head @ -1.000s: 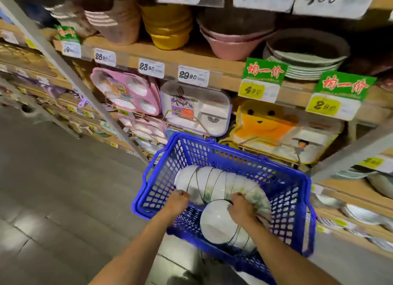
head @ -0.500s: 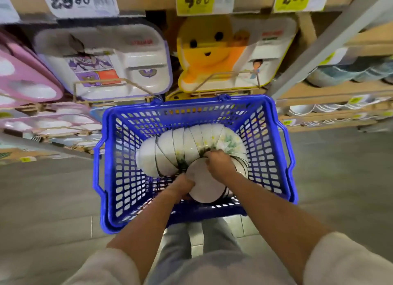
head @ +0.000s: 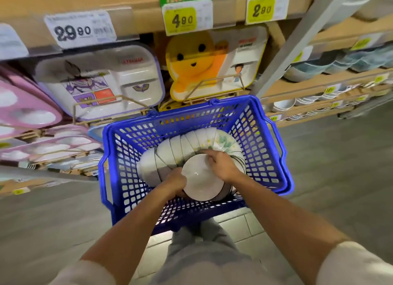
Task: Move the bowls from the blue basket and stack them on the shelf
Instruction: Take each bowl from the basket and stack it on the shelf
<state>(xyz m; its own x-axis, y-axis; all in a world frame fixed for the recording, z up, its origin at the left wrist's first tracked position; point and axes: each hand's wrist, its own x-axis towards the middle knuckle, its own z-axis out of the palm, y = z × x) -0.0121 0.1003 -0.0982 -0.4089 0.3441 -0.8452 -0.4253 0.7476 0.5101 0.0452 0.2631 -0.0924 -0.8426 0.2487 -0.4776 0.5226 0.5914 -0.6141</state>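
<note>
Inside the blue basket point(head: 260, 155), a curved row of nested white bowls point(head: 176, 148) lies on its side. At the row's near end both hands grip the front bowl point(head: 200, 179): the left hand point(head: 175, 181) curls round its left edge, and the right hand point(head: 223, 166) hooks its fingers over the far rim. Just behind the basket, a yellow divided tray point(head: 191, 59) and a white divided tray point(head: 100, 80) lean beneath a wooden shelf edge point(head: 138, 19).
</note>
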